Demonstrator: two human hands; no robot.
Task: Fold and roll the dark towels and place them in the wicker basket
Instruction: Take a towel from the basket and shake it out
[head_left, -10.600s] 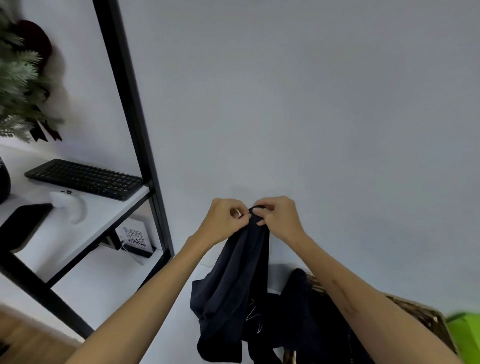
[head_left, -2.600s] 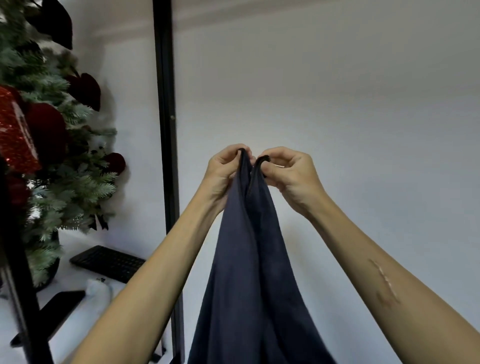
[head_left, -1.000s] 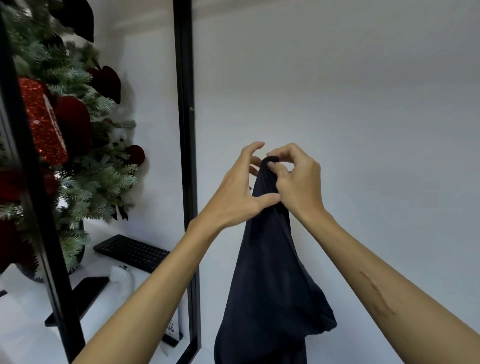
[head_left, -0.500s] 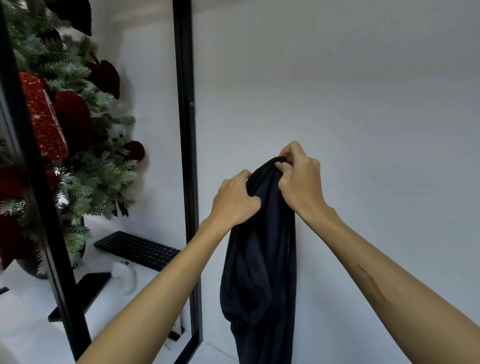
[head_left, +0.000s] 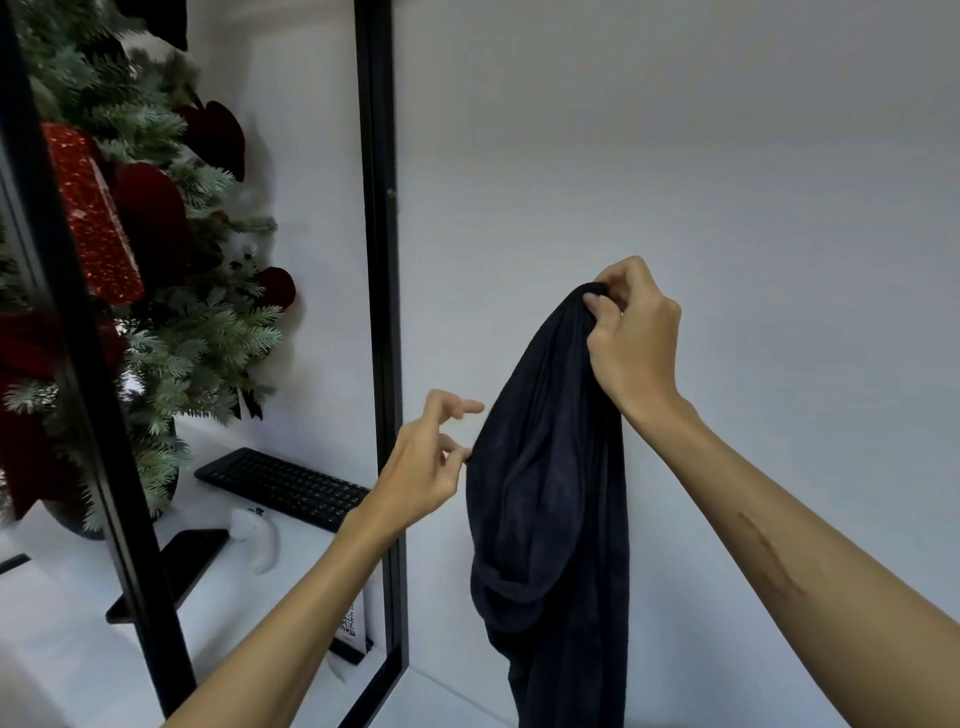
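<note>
The towel (head_left: 550, 493) is showing a plain dark navy, almost black; the shelf frame (head_left: 376, 312) is showing black; the keyboard (head_left: 283, 486) is lying black on the white desk (head_left: 62, 649); the tree (head_left: 171, 312) is wearing frosted green with glittery red and dark red ornaments.

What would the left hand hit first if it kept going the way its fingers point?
Most likely the towel: the left hand points right at its hanging edge, fingertips almost touching. Depth is unclear.
</note>
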